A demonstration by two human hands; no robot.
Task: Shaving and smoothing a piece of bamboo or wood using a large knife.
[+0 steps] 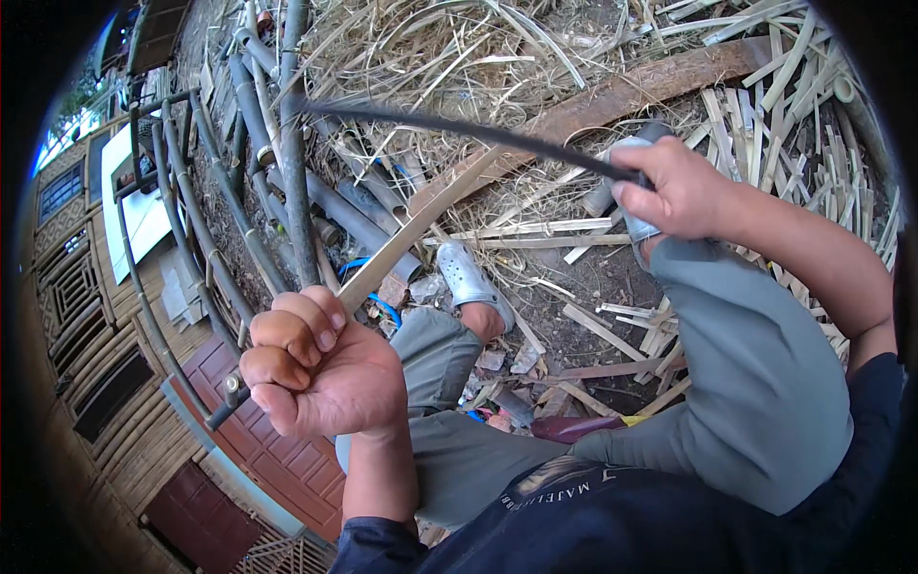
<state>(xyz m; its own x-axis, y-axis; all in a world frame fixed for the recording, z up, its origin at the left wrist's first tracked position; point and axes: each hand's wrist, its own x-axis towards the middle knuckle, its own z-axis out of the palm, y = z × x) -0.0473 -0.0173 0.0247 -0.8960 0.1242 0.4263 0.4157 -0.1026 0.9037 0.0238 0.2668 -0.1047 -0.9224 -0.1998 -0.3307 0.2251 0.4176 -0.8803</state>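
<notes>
My left hand (320, 368), fingers curled, grips the lower end of a flat, pale bamboo strip (411, 230) that slants up and to the right. My right hand (674, 187) is wrapped round the handle end of a long, dark knife (459, 124), probably a machete. Its blade reaches left across the view and is slightly blurred. The blade passes just by the strip's upper end; whether they touch I cannot tell. Most of the knife's handle is hidden inside my right fist.
Shavings (449, 57) and many cut bamboo strips (803, 143) litter the ground. A long brown plank (612, 105) lies beyond my feet. Bamboo poles (296, 172) stand or lie at left, before a woven-walled house with a reddish door (277, 430). A grey clog (469, 277) is on one foot.
</notes>
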